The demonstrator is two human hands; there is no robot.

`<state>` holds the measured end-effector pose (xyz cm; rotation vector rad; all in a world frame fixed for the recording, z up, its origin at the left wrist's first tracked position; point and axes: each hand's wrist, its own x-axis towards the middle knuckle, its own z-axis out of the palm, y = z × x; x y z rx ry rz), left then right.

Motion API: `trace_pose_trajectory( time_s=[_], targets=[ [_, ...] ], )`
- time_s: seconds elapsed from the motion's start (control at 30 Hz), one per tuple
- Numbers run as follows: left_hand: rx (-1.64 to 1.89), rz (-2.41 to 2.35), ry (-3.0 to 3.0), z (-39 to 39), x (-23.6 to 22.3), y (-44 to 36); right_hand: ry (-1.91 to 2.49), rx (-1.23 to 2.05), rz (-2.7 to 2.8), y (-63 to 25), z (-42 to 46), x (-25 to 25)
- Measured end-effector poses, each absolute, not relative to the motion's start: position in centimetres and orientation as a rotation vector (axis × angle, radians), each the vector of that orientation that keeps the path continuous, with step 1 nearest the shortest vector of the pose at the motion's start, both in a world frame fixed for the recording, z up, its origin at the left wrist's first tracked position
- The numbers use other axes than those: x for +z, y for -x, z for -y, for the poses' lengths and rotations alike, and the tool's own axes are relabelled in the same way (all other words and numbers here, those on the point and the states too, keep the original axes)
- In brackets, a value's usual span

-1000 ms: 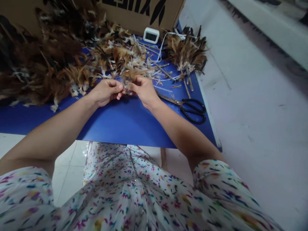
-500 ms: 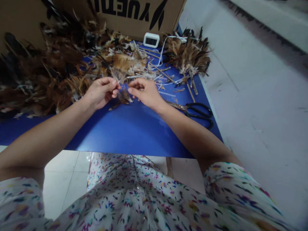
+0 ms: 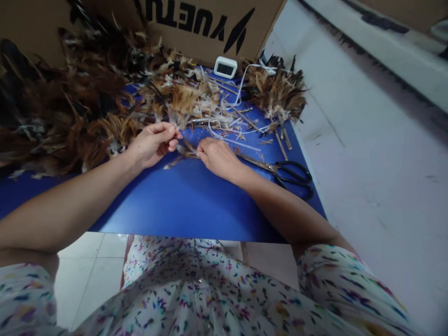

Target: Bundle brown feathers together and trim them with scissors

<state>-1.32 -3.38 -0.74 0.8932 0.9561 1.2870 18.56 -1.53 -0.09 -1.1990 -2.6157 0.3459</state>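
My left hand (image 3: 157, 142) hovers over the front of the feather pile, thumb and forefinger pinched together. Whatever may be in that pinch is too small to make out. To its right, my right hand (image 3: 219, 157) is low over the blue table, palm down, its fingers closed at the pale ends of a few small brown feathers (image 3: 187, 151). Those feathers lie between the two hands. Behind them spreads a loose heap of tan and brown feathers (image 3: 184, 98), with white strips (image 3: 241, 142) beside it.
Black-handled scissors (image 3: 276, 169) lie right of my right hand. A tied feather bundle (image 3: 276, 91) rests at the back right, near thin sticks (image 3: 282, 142). A small white digital clock (image 3: 225, 67) stands before a cardboard box (image 3: 206, 42). Dark feather bunches (image 3: 70, 102) fill the left.
My right hand has come down and turned palm down, closing at the small feathers on the table. The left hand keeps its pinch. The whole view has shifted slightly.
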Motion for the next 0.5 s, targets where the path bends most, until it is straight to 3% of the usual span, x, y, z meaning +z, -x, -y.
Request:
trace_pose_trajectory(
  time_s=[0.13,0.5],
  targets=[
    [1.287,-0.925,-0.868,3.7,-0.7,1.5,1.208,0.473,2.501,-18.9,1.2,0.0],
    [1.200,-0.844,-0.875,4.7,-0.6,1.2,1.062,1.446,1.661,-19.1,0.3,0.9]
  ],
)
